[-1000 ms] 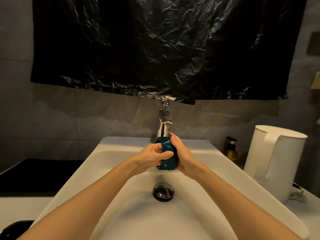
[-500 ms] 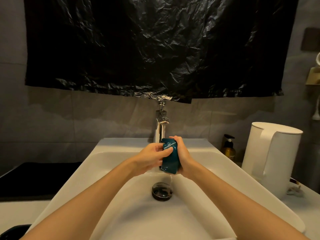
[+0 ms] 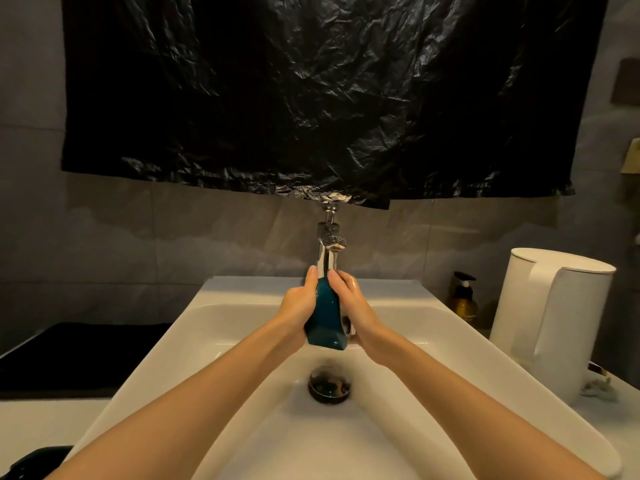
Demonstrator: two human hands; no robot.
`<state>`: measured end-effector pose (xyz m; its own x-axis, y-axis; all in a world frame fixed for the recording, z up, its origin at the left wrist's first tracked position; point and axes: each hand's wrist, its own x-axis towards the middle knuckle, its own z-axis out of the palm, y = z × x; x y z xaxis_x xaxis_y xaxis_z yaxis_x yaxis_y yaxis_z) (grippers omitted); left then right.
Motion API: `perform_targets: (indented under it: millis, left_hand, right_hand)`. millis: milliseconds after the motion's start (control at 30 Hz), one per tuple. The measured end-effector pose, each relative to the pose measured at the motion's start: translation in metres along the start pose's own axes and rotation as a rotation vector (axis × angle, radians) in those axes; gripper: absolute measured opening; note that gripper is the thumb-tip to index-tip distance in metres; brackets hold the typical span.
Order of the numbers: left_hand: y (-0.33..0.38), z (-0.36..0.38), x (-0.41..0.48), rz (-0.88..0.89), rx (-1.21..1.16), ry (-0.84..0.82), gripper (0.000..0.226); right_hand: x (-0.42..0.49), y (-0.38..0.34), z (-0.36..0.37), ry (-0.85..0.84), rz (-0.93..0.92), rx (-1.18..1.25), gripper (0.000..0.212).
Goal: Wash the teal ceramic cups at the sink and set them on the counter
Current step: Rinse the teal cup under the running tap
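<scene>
**Wet teal cup clasped under the tap, at risk of slipping**

In the centre of the frame, the left hand (image 3: 297, 306) and right hand (image 3: 354, 306) grip a teal cup (image 3: 325, 318) between them, thumbs up along its sides. It is just below the tap (image 3: 329, 251) and above the white sink (image 3: 225, 323). The right hand glistens wet. The slick glaze could let the cup slide out and crack near the drain (image 3: 329, 382). Lifting it could knock its rim on the tap. At right, a soap bottle (image 3: 464, 301) and kettle (image 3: 550, 320) crowd the counter.

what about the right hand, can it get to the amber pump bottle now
Probably yes: the pump bottle stands just right of the sink rim with nothing between, though the right hand holds the teal cup.
</scene>
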<state>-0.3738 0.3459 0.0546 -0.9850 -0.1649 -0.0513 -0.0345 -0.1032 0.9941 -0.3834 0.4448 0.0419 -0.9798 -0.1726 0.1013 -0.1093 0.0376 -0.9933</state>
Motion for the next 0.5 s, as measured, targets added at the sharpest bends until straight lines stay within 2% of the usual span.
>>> perform_targets:
  millis: [167,333,500]
  left_hand:
    - [0.003,-0.006,0.003,-0.066,-0.002,-0.071,0.052]
    - [-0.001,-0.006,0.003,-0.076,-0.017,-0.075,0.039]
    - [-0.002,-0.008,0.004,-0.086,-0.026,-0.072,0.032]
  right_hand:
    - [-0.006,-0.003,-0.013,-0.132,0.044,0.019,0.06]
    - [-0.004,-0.003,-0.011,-0.077,0.08,0.054,0.041]
    - [-0.002,-0.004,-0.015,-0.099,0.183,0.127,0.043]
